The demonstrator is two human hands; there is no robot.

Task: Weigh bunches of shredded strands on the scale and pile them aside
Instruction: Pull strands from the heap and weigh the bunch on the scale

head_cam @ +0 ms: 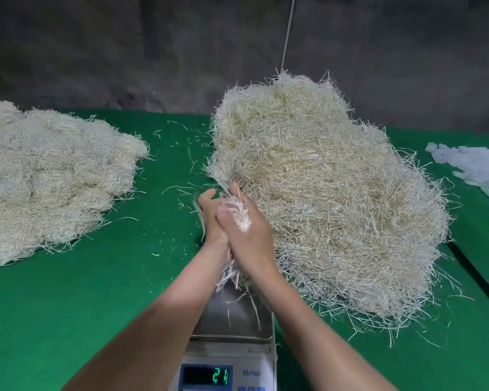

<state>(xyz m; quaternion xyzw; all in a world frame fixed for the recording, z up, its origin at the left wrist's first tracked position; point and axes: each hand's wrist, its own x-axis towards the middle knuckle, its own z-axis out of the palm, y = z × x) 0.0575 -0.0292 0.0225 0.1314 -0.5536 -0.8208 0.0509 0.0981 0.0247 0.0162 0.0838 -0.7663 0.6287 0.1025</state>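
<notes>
A bunch of pale shredded strands [239, 214] is pressed between my left hand [211, 218] and my right hand [247, 235], above the far end of the scale [232, 320]. Strand ends poke out over my right hand's knuckles and hang below both wrists onto the steel pan. The scale's green display [208, 375] shows digits like 21. A big loose heap of strands [322, 193] lies right of my hands, touching them. A flatter pile of strands [48, 176] lies far left.
A green cloth [96, 306] covers the table. White paper scraps [474, 167] lie at the right edge. Stray strands litter the cloth between the two piles. A dark gap [474, 275] runs along the table's right side. A grey wall stands behind.
</notes>
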